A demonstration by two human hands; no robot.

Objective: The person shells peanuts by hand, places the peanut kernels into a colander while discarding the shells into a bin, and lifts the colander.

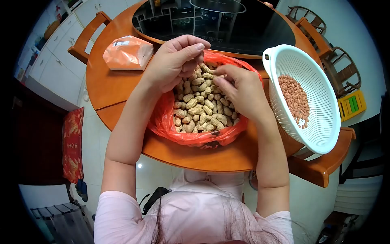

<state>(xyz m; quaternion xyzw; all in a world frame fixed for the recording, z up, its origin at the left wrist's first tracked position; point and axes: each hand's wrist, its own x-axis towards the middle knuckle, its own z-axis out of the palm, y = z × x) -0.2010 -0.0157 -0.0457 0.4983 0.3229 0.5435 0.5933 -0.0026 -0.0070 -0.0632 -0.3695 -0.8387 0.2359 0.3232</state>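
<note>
Ridged, waisted peanuts in shells (pixel 204 109) fill a crinkled plastic bag (pixel 172 132) on the wooden bench (pixel 195 159). Above, left hand (pixel 174 61) and right hand (pixel 245 90) curl; whether either grip holds anything, I cannot tell. Rightward, a slotted colander (pixel 325 118) holds rounded kernels (pixel 293 97).

Even light brightens the table (pixel 115 87) as reflections fill the glass (pixel 248 34) toward its far edge, a glint (pixel 139 165) dots the floor (pixel 160 174) and fisheye distortion bends the dark-rimmed view.
</note>
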